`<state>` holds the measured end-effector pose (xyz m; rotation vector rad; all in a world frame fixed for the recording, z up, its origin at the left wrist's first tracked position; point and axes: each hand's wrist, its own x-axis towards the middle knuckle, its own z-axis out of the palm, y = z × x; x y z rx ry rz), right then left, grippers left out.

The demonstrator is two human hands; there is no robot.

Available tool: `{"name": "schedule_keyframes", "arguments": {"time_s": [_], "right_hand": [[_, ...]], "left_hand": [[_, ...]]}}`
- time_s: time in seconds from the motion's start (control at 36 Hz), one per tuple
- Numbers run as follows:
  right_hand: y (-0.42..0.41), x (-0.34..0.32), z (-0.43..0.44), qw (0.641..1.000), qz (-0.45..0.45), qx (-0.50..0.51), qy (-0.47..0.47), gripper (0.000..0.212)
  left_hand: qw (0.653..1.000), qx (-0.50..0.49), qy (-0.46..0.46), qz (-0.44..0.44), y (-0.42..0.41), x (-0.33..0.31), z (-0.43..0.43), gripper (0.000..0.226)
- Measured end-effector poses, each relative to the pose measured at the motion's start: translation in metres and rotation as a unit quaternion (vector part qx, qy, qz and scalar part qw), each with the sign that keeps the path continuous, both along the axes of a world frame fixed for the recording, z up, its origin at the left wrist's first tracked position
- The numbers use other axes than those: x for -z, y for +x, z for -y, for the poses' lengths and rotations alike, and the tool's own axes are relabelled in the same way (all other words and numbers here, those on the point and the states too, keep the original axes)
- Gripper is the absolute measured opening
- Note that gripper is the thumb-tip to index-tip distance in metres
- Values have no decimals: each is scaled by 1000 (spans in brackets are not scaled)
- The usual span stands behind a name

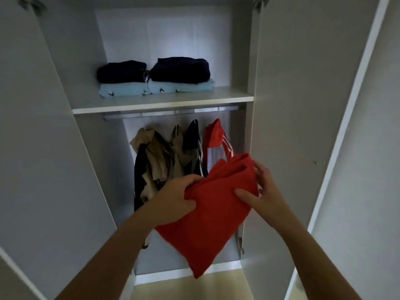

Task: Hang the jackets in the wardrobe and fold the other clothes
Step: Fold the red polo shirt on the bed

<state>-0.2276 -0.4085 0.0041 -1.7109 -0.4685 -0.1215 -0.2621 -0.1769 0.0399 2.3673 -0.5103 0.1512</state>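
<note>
While the left hand (173, 198) clutches the folded red garment (212, 224), the right hand (264, 191) pinches its edge.

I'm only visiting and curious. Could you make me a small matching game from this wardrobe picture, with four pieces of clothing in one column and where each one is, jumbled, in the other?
Clothes
1. folded red garment
2. red jacket with white stripes
3. dark folded clothes
4. light blue folded clothes

Places
A. bottom of the two piles on the shelf
B. hanging at the right end of the rail
C. held by the left hand and right hand
D. top of the two piles

Pairs: 1-C, 2-B, 3-D, 4-A
</note>
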Motion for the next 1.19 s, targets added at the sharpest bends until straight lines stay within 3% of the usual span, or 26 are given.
{"name": "schedule_keyframes", "arguments": {"time_s": [0.14, 0.19, 0.25, 0.36, 0.42, 0.5, 0.56, 0.58, 0.67, 0.75, 0.83, 0.94, 1.06, 1.19], "right_hand": [[60, -26, -3, 952, -146, -266, -50, 51], [85, -27, -15, 940, -162, -300, -12, 53], [109, -28, -32, 950, -162, -263, 37, 59], [144, -39, -68, 971, -100, -207, 63, 38], [158, -46, -84, 973, -88, -198, 75, 38], [181, -59, -112, 976, -75, -179, 102, 32], [199, -69, -131, 975, -84, -166, 125, 33], [207, -74, -140, 973, -86, -165, 134, 30], [231, -91, -168, 968, -80, -174, 163, 24], [256, -107, -197, 968, -53, -169, 180, 30], [281, -127, -225, 968, -20, -154, 197, 25], [315, -155, -259, 964, -17, -143, 222, 19], [346, -173, -289, 962, -30, -125, 241, 12], [382, -175, -315, 965, -5, -91, 246, 10]], "left_hand": [[991, 75, 63, -94, 40, -46, -27, 55], [988, 61, 59, -130, 53, -59, -35, 54], [987, 36, 18, -157, 65, -68, -47, 48], [981, -92, -109, -130, 76, -68, -81, 29], [961, -169, -198, -92, 82, -59, -100, 32], [888, -249, -386, -26, 95, -41, -124, 58], [833, -217, -508, -22, 106, -30, -138, 69], [822, -196, -534, -26, 113, -26, -144, 66], [834, -159, -528, -23, 137, -26, -161, 46], [848, -190, -494, 4, 168, -37, -180, 52], [861, -232, -441, 100, 200, -57, -200, 45], [881, -192, -350, 254, 242, -93, -237, 29], [909, -111, -329, 229, 278, -124, -267, 39], [925, -99, -333, 154, 321, -141, -294, 49]]}}
